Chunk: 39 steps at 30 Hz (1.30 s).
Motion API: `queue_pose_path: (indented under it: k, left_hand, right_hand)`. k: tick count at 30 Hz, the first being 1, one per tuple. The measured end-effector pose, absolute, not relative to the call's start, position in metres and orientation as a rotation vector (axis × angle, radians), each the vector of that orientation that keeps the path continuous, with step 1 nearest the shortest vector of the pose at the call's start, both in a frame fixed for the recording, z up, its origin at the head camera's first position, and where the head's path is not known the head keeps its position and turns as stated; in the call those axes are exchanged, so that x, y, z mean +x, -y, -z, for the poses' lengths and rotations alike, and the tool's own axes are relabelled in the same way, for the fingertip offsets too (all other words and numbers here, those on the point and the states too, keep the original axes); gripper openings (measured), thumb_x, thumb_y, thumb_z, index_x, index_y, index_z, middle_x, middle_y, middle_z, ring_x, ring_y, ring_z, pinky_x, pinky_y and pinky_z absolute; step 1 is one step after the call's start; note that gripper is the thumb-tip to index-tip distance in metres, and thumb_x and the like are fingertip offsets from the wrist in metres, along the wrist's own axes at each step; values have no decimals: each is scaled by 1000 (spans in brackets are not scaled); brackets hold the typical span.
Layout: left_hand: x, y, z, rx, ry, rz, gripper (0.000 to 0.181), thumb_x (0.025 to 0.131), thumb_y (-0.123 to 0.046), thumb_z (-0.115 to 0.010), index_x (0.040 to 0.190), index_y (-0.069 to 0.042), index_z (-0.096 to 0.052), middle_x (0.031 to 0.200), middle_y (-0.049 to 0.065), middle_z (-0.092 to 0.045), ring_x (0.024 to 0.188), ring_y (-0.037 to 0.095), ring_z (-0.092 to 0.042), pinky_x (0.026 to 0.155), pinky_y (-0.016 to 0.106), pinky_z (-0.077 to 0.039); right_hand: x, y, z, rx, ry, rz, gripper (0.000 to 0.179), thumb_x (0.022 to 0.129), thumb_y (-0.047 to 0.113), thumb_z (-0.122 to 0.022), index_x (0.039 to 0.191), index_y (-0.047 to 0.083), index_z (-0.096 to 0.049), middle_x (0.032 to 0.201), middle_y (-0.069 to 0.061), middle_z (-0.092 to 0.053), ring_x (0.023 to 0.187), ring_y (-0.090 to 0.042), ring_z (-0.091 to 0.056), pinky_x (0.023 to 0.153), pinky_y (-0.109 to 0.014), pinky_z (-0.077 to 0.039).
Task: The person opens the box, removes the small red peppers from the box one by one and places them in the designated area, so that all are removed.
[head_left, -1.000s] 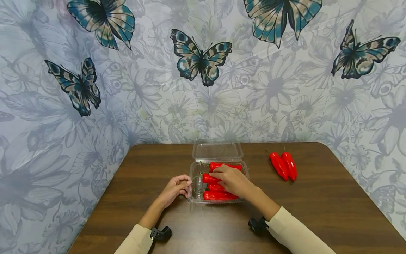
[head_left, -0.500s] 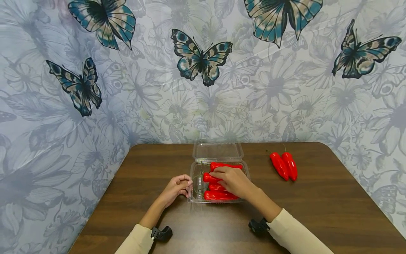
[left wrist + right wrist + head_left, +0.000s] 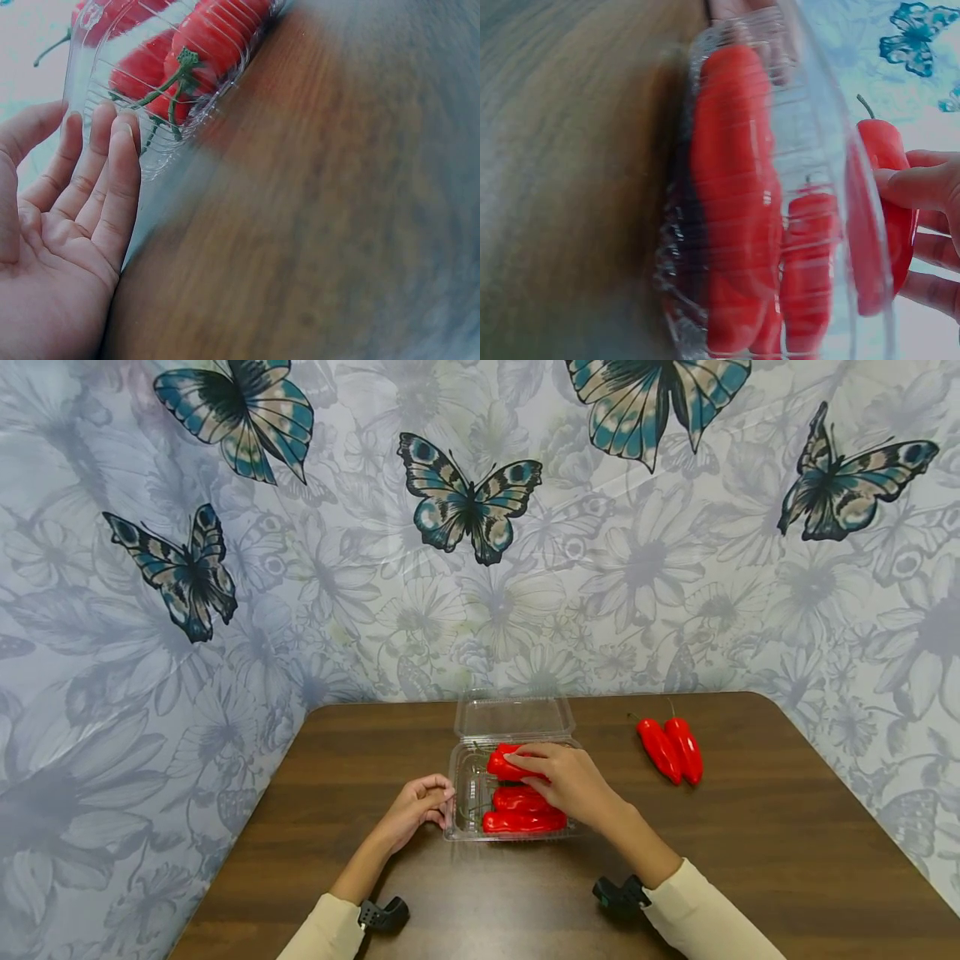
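Two red peppers [image 3: 670, 752] lie on the table [image 3: 360, 743], apart from the container [image 3: 467, 781].

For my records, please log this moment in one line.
right hand: grips red pepper; left hand: holds clear container; lid: open; two peppers: on table

The right hand [image 3: 934, 214] holds a red pepper [image 3: 901, 229] near the rim of a clear ribbed container [image 3: 810, 139] with other peppers [image 3: 733, 165], their number hard to tell.
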<state>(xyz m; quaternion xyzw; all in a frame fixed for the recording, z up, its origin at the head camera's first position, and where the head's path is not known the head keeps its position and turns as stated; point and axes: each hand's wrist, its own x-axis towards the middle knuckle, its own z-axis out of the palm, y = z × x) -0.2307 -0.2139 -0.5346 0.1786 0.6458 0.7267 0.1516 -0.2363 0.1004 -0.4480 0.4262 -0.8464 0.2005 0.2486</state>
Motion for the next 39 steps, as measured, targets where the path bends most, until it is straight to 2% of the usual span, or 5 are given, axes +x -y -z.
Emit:
queue_pose_path:
  k: [7, 18, 27, 36, 39]
  left_hand:
    - [-229, 214, 535, 513, -1842, -2093, 10, 104, -9, -54, 106, 0, -60, 81, 2, -65, 65, 14, -65, 61, 28, -57]
    - [-230, 220, 537, 511, -1860, -2086, 25, 104, -9, -54, 111, 15, -51, 81, 3, -65, 65, 14, -65, 60, 28, -57]
    - [-230, 219, 539, 510, -1849, -2085, 21, 104, -8, -54, 109, 13, -52, 80, 3, -65, 65, 14, -64, 61, 27, -57]
    - [-231, 217, 538, 535, -1836, -2085, 30, 105, -6, -52, 113, 22, -45, 81, 2, -65, 65, 13, -64, 61, 27, -56]
    - [-232, 216, 537, 537, -1836, -2085, 29, 105, -6, -52, 113, 21, -46, 80, 2, -65, 65, 14, -64, 61, 27, -57]
  right_hand:
    - [-238, -110, 438, 1163, 2266, -606, 52, 76, 6, -89, 125, 16, -74, 116, -6, -73, 92, -22, -73, 54, -19, -45]
    - [-241, -125, 429, 1053, 2262, -707, 51, 77, 8, -89, 125, 12, -73, 111, -9, -74, 87, -23, -73, 60, -28, -54]
    - [-249, -138, 425, 981, 2231, -779, 45, 79, 10, -88, 122, 13, -75, 107, -7, -75, 54, -11, -51, 47, -21, -37]
    - [-253, -155, 418, 945, 2224, -851, 42, 81, 10, -86, 122, 12, -75, 108, -7, -75, 57, -10, -54, 44, -21, -33]
    - [-254, -161, 414, 934, 2209, -865, 41, 80, 10, -86, 120, 12, -76, 107, -6, -75, 70, -13, -65, 47, -23, -39]
